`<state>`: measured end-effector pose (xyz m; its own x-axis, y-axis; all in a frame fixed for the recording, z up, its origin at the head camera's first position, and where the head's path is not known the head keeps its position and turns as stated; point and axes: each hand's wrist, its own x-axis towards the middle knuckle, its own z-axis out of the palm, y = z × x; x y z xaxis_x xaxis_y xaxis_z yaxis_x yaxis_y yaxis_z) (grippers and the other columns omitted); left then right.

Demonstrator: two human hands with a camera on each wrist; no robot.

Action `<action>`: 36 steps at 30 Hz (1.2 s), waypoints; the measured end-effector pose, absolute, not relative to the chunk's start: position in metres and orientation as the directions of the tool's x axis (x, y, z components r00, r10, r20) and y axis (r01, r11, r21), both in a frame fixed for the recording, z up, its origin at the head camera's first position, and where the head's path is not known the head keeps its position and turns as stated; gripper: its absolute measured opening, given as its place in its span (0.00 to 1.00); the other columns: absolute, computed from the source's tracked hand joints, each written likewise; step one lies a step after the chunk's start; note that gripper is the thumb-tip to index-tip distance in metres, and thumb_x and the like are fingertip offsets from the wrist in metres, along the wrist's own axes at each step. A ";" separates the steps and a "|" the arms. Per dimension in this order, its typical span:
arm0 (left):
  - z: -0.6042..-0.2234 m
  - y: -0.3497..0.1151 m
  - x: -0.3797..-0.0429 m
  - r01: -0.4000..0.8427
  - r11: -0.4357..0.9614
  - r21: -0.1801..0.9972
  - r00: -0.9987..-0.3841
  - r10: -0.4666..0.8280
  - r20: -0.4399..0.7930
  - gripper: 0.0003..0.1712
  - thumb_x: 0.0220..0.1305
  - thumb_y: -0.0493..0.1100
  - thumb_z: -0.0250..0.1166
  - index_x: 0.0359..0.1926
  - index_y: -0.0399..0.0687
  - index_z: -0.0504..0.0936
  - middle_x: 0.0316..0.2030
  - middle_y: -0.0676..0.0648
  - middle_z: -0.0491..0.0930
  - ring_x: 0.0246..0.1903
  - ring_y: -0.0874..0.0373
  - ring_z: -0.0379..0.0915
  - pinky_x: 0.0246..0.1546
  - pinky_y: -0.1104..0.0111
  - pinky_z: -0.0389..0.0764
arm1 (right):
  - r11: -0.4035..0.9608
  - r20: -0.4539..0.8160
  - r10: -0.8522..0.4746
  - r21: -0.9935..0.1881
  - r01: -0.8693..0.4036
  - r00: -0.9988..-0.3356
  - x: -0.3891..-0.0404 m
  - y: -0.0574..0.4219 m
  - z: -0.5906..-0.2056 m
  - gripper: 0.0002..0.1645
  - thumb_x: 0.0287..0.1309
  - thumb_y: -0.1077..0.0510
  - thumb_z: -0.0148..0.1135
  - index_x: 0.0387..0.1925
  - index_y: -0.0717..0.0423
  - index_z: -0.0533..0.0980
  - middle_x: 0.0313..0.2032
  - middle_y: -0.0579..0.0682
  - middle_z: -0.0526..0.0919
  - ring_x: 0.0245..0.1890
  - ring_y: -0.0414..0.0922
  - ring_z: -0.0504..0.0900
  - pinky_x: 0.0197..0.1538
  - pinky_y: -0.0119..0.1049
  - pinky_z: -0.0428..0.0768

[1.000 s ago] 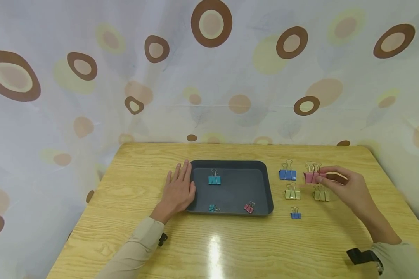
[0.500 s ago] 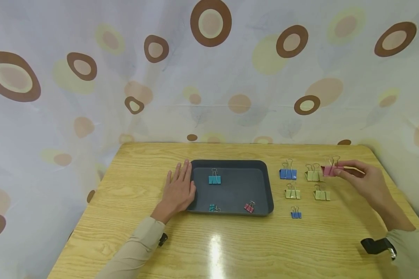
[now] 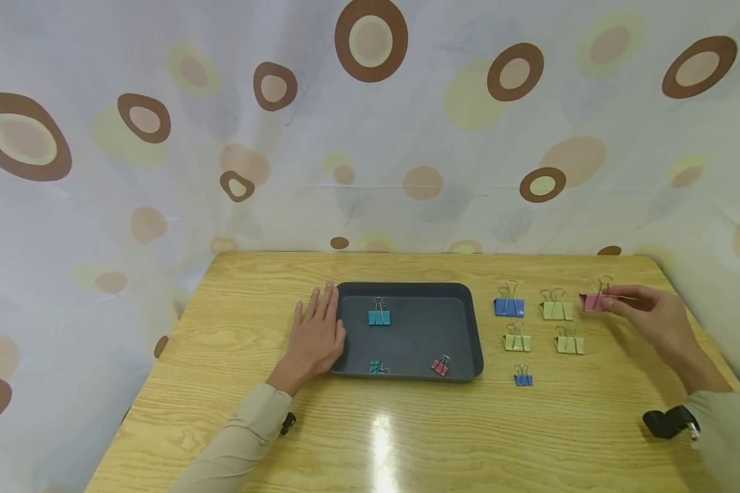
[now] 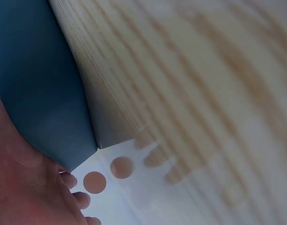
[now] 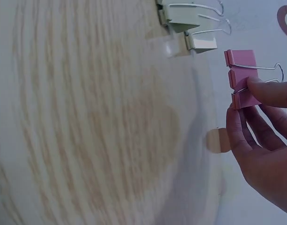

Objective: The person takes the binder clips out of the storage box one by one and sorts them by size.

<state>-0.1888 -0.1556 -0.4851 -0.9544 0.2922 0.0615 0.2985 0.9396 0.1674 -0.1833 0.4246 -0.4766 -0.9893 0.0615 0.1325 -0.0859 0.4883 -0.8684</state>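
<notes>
My right hand [image 3: 660, 320] pinches a pink binder clip [image 3: 594, 302] between thumb and fingers, at the right end of the back row of clips. In the right wrist view the same pink binder clip [image 5: 242, 77] shows its wire handles pointing toward the wall. My left hand [image 3: 311, 335] lies with straight fingers along the left edge of the dark grey tray [image 3: 419, 342]; in the left wrist view the palm [image 4: 26, 173] is against the tray's outer wall [image 4: 45, 84]. Inside the tray are a larger teal clip [image 3: 379, 318], a small teal clip [image 3: 375, 368] and a small pink clip [image 3: 440, 367].
Left of the held clip stand a large blue clip [image 3: 508, 307] and a yellow clip [image 3: 556, 311]. In front of them are two more yellow clips, one [image 3: 517, 342] beside the other [image 3: 570, 344], and a small blue clip [image 3: 523, 379]. A patterned cloth [image 3: 407, 137] hangs behind the wooden table [image 3: 444, 438].
My right hand has carried the pink binder clip rightward from in front of the back yellow clip, which now shows fully. The left hand and the tray have stayed put.
</notes>
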 end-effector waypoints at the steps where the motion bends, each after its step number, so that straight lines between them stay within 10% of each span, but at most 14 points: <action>1: -0.485 -0.156 -0.189 0.299 0.940 0.167 -0.954 0.293 0.062 0.37 0.80 0.47 0.43 0.82 0.38 0.46 0.82 0.43 0.43 0.80 0.42 0.39 0.75 0.42 0.44 | 0.489 0.134 0.055 -0.867 -0.091 -0.989 -0.183 0.426 -0.478 0.17 0.67 0.61 0.68 0.54 0.65 0.82 0.40 0.25 0.85 0.40 0.22 0.80 0.40 0.17 0.76; 29: -0.490 -0.156 -0.192 0.288 0.948 0.134 -0.957 0.283 0.055 0.37 0.80 0.48 0.42 0.82 0.39 0.45 0.82 0.43 0.42 0.80 0.42 0.38 0.75 0.42 0.43 | 0.629 0.096 0.053 -0.777 -0.041 -0.994 -0.189 0.431 -0.497 0.23 0.70 0.55 0.65 0.54 0.72 0.78 0.38 0.28 0.84 0.37 0.20 0.75 0.37 0.17 0.74; 36: -0.488 -0.156 -0.190 0.283 0.950 0.133 -0.959 0.279 0.045 0.37 0.80 0.48 0.43 0.82 0.40 0.45 0.82 0.43 0.42 0.80 0.43 0.38 0.75 0.42 0.43 | 0.517 0.124 0.148 -0.856 -0.030 -0.981 -0.183 0.432 -0.479 0.15 0.68 0.57 0.67 0.53 0.57 0.80 0.37 0.18 0.80 0.37 0.18 0.77 0.38 0.14 0.73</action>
